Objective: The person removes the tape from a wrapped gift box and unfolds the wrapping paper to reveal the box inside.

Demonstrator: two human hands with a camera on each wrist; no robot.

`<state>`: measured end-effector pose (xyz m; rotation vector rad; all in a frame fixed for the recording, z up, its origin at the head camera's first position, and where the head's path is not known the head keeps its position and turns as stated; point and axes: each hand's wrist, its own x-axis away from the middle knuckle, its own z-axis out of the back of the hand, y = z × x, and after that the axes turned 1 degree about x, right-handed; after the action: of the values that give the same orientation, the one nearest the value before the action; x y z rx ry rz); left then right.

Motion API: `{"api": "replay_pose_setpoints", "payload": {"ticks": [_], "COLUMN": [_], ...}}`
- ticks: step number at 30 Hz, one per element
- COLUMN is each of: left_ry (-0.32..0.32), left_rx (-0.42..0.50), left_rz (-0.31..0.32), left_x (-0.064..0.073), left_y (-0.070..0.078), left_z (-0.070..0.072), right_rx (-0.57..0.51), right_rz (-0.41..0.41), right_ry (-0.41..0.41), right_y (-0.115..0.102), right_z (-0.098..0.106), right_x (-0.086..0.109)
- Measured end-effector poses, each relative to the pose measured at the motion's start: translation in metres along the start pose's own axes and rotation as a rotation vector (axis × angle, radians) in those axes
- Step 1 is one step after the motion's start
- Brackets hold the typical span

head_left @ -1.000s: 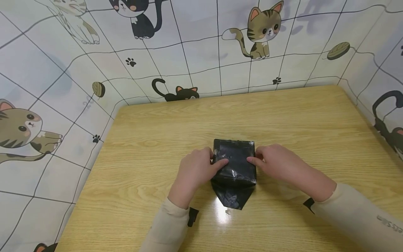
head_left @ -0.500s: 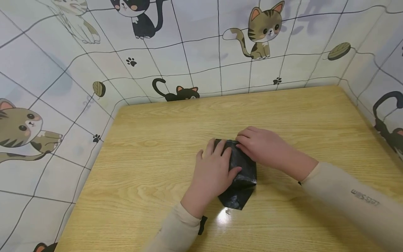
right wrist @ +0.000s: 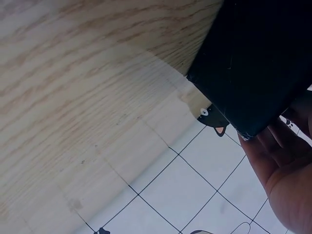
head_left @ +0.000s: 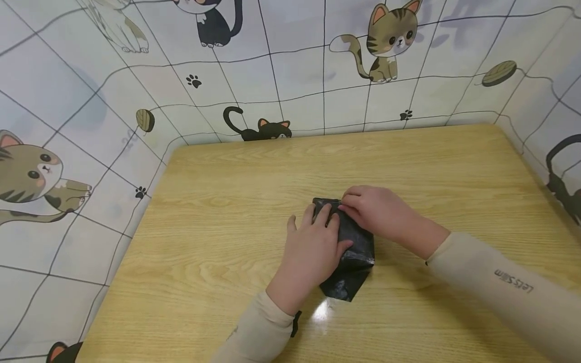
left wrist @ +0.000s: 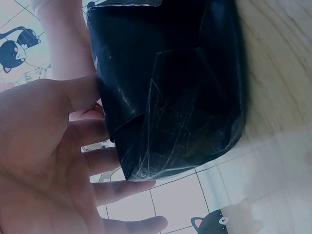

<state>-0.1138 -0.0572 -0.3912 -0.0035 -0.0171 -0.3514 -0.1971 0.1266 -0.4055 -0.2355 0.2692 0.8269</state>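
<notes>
Compared with a second ago, the left hand (head_left: 310,249) is shifted from the left side of the black package (head_left: 360,242) onto its top, and the right hand (head_left: 386,214) from its right side to its far edge. By the left hand, the top is covered with fingers spread and mostly straight. By the right hand, the far edge is pinched between bent fingers and thumb. On the wooden table (head_left: 222,217), the package is placed near the middle, its near end tapered; behind, a wall (head_left: 299,70) is decorated with cats.
</notes>
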Motion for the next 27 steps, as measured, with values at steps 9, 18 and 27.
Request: {"api": "replay_pose_setpoints", "payload": {"ticks": [9, 18, 27], "left_ry": [0.013, 0.016, 0.004], "left_rx": [-0.014, -0.007, 0.000], "left_rz": [0.000, -0.003, 0.002], "left_x": [-0.0003, -0.0004, -0.0016], "left_y": [-0.0005, 0.0004, -0.0002], "left_z": [-0.0010, -0.0023, -0.0028], "right_rx": [-0.014, -0.043, -0.156], "right_rz": [0.007, -0.013, -0.133], "right_ry": [0.043, 0.035, -0.048], "right_y": [-0.0018, 0.0019, 0.0013], "right_z": [-0.0034, -0.0050, -0.0022], "right_x": [-0.0002, 0.0007, -0.0026]}}
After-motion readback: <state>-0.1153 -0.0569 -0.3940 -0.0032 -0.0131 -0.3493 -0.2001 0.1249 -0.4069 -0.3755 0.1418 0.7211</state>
